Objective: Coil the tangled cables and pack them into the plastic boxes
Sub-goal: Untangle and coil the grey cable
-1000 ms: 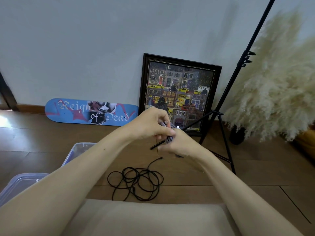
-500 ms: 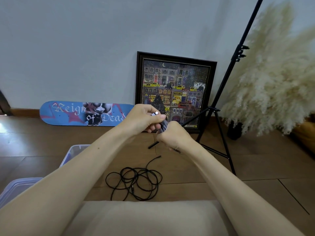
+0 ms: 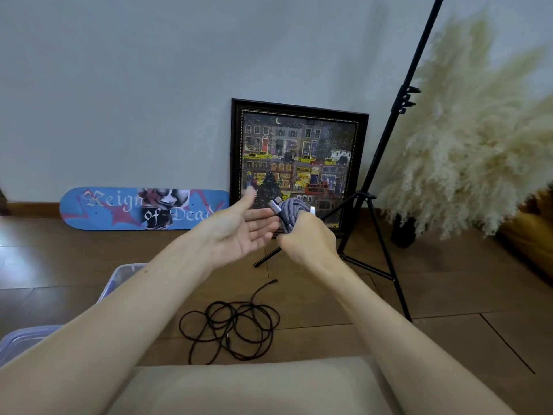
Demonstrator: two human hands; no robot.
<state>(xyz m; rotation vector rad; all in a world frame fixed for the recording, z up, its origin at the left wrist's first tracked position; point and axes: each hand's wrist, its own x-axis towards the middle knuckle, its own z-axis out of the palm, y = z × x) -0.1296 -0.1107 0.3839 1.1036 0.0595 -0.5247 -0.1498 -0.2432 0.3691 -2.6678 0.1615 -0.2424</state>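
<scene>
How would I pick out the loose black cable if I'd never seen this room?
Start at the framed picture leaning on the wall and look down the wooden floor below it. The black cable lies there in a loose tangle. Unlike the grey braided cable bundled in the right hand, it is thin, black and untouched.
</scene>
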